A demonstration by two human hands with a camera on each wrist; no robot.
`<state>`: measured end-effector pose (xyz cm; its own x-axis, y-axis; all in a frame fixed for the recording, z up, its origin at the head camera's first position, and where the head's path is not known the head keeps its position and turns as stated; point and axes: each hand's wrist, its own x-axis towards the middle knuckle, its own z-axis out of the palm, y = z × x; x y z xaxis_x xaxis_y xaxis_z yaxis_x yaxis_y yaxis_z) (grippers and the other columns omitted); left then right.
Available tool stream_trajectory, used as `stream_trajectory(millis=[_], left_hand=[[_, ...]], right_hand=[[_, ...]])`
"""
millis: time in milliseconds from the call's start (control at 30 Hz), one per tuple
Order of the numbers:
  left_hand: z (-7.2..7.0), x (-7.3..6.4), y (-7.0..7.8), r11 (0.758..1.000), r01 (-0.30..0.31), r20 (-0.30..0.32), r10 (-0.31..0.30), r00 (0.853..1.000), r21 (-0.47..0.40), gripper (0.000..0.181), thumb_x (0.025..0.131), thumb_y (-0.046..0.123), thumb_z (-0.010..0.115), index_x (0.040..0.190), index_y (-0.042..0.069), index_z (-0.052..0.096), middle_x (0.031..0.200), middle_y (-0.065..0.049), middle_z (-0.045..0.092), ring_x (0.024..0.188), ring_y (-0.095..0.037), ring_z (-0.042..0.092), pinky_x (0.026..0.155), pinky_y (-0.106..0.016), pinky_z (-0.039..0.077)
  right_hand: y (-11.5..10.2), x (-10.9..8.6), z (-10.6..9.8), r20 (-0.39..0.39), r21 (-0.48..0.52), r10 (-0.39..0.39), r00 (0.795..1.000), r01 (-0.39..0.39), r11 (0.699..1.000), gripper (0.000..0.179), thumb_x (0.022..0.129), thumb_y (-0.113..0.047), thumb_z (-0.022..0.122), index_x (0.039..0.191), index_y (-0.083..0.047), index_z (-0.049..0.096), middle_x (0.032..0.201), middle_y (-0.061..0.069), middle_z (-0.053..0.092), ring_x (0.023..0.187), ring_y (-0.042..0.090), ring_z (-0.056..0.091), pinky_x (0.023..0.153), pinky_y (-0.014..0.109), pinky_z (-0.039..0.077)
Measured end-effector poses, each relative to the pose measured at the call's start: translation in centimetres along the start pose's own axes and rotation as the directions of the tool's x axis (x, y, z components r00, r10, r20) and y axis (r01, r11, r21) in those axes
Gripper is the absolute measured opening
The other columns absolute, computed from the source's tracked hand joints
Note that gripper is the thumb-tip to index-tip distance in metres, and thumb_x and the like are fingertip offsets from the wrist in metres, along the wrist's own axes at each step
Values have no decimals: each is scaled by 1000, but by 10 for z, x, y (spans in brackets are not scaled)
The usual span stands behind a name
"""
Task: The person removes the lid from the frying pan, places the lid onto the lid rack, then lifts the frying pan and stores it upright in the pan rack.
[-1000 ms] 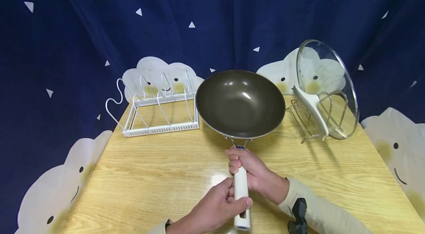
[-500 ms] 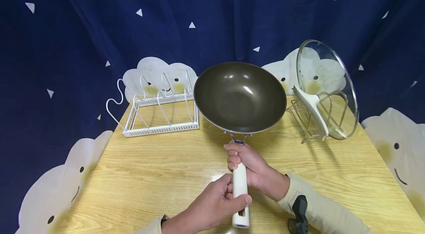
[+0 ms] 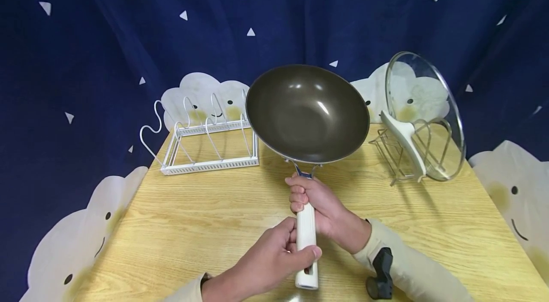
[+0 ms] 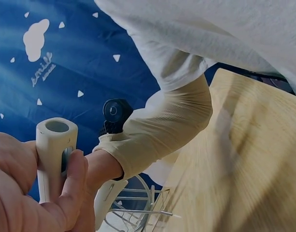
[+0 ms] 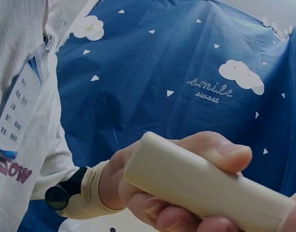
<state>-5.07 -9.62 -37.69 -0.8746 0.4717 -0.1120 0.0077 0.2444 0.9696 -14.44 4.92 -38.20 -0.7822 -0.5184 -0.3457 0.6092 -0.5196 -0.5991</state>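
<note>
Wok (image 3: pixel 307 114) held up over the desk (image 3: pixel 193 230), inner face tilted toward the head camera, handle (image 3: pixel 306 228) at 6 o'clock. Right hand (image 3: pixel 323 206) wraps the handle's upper end, left hand (image 3: pixel 274 261) grips its lower end, thumb across. White rack (image 3: pixel 220 165) at 9 o'clock, glass lid (image 3: pixel 422 110) in wire stand (image 3: pixel 401 179) at 3

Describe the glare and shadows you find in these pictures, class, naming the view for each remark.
Head view: bright highlights in the dark pan, soft shadows on the wooden table; left wrist view: broad, soft-edged dark bands, apparently shadows, across the tabletop; right wrist view: the pan's pale handle shows gentle shading, no strong glint.
</note>
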Motion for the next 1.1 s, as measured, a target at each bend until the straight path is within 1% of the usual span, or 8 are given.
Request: stream_trajectory(millis=[267,500,633,900,1100], left_hand=[[-5,-1,6,997,-20,-17,21,1000,70,28,94,29,71,104,7,57,77,8,62,64,-1,53,55,-19,43],[-11,0,9,991,-36,-53,43,998,129,29,94,31,71,106,8,58,77,8,61,66,-1,54,58,-20,46],[-13,1,9,985,-45,-76,59,995,166,30,94,32,71,107,7,58,77,8,60,67,-2,55,60,-21,48],[-17,3,12,985,-31,-109,50,993,168,34,93,31,71,107,5,56,76,7,61,65,-3,55,57,-21,47],[-18,2,13,985,-26,-132,50,990,172,35,93,31,71,109,5,53,78,7,62,67,-4,56,58,-22,48]], right_hand=[[-3,3,8,55,43,-2,998,0,999,17,107,-8,45,92,-14,41,59,-9,39,47,-2,37,43,13,35],[-6,9,14,77,75,-4,997,-2,997,20,107,-7,45,90,-16,42,58,-9,40,46,-1,36,42,13,35],[-9,14,16,104,95,0,995,-10,995,21,108,-7,44,89,-17,43,58,-9,40,45,-1,37,42,13,35],[-12,22,17,188,129,12,982,-37,991,23,109,-7,40,88,-17,44,58,-9,42,45,-1,37,42,14,36],[-13,26,22,222,142,7,975,-40,989,23,108,-6,40,89,-17,47,57,-9,41,44,0,37,42,15,36]])
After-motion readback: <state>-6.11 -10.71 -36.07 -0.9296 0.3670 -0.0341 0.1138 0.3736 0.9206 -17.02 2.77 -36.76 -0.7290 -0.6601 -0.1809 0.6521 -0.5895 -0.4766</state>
